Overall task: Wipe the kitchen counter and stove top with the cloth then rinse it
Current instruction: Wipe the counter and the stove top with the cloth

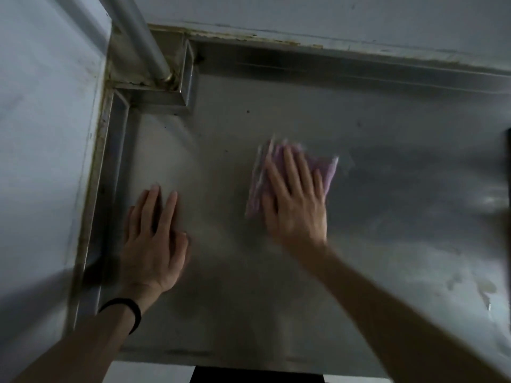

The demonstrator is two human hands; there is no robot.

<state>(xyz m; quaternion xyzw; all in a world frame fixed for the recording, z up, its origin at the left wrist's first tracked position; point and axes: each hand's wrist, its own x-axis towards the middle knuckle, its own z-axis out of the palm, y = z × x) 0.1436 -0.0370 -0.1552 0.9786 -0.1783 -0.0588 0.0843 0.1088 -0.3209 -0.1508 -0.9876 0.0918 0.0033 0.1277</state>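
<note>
wiping counter (276, 286) | my right hand (294, 208) flat, pressing cloth (326, 172) mid-counter | left hand (153, 244) flat, empty, bracing near-left

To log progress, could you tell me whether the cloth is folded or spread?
Folded: the cloth shows stacked layered edges under the flat right hand, though blur hides detail.

a single head-worn wide-angle camera looks almost straight down from above onto a steel worktop (276, 272), close enough that both forearms enter from the bottom corners and fill the lower frame. the view faces the back wall (331, 12) along the top edge, with a side wall (41, 134) bowed by the lens at left and a pipe (138, 31) in the far left corner. the worktop's near edge runs along the bottom. no second view is given.
</note>
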